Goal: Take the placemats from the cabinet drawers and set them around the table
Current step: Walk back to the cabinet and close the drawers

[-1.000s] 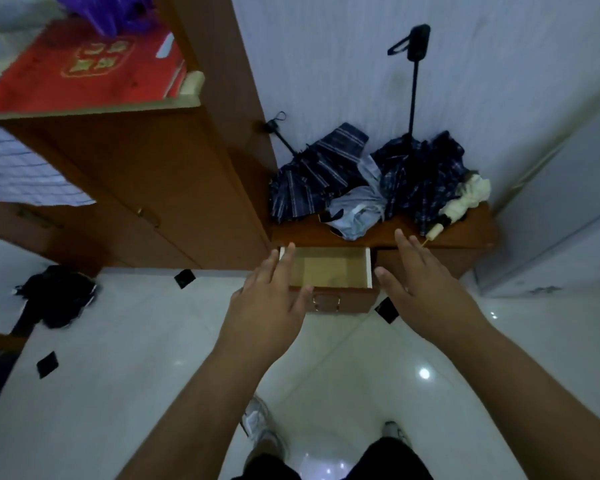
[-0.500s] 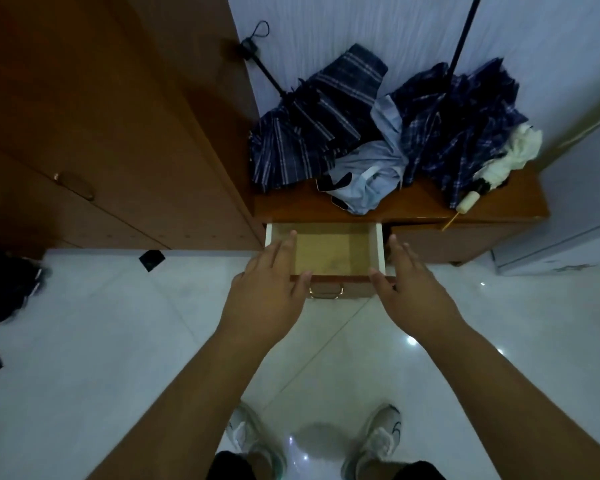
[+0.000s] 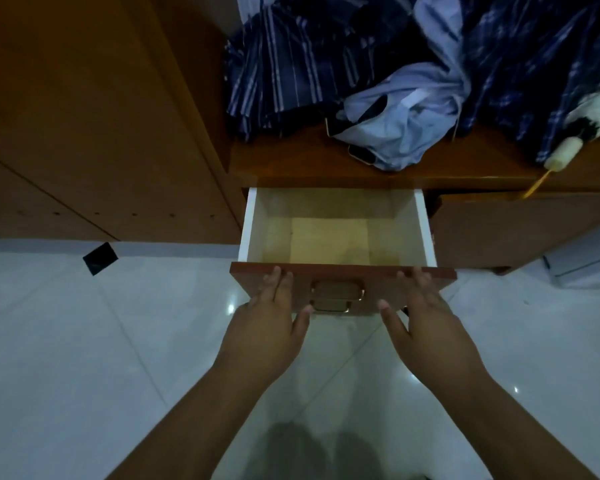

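The low wooden cabinet (image 3: 291, 168) has its left drawer (image 3: 336, 230) pulled out, a pale placemat (image 3: 329, 240) flat inside; left hand (image 3: 267, 327) and right hand (image 3: 426, 327) rest open-fingered against the drawer front, flanking the brass handle (image 3: 336, 296)

left hand (image 3: 269, 336) bare | right hand (image 3: 430, 336) bare | forearms unsleeved | no rings

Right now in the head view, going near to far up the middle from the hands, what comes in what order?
left hand and right hand → brass handle → drawer front → pale sheet on the drawer floor → cabinet top → light blue cloth
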`<control>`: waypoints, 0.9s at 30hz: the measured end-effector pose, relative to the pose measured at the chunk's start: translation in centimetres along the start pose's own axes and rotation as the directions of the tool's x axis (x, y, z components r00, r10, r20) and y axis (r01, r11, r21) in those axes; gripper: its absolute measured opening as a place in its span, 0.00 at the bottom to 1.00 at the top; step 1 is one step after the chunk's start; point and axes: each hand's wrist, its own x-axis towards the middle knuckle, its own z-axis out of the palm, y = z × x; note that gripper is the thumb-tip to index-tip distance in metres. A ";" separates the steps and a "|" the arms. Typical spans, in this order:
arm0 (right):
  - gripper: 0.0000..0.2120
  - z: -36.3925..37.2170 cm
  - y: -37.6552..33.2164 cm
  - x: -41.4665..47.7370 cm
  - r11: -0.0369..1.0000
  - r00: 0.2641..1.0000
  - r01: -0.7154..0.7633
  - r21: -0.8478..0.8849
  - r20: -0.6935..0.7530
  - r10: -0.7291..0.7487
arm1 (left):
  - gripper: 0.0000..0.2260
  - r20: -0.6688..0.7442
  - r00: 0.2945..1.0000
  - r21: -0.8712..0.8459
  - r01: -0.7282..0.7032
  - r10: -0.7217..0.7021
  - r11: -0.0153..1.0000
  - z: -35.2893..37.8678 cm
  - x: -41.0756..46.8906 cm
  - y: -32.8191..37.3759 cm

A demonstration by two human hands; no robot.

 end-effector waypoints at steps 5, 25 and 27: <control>0.33 4.5 2.7 1.2 0.992 0.974 0.115 -0.055 -0.192 -0.123 | 0.30 -0.207 0.975 -0.063 -0.096 0.081 0.993 4.5 0.4 -2.1; 0.37 7.0 2.8 4.5 0.997 0.993 0.040 -0.067 -0.105 -0.047 | 0.33 -0.168 0.980 0.040 -0.103 0.108 0.994 6.6 5.1 -5.1; 0.37 7.0 2.5 5.4 0.995 0.993 0.039 -0.089 -0.107 -0.048 | 0.34 -0.152 0.983 0.046 -0.096 0.102 0.994 6.4 6.2 -4.9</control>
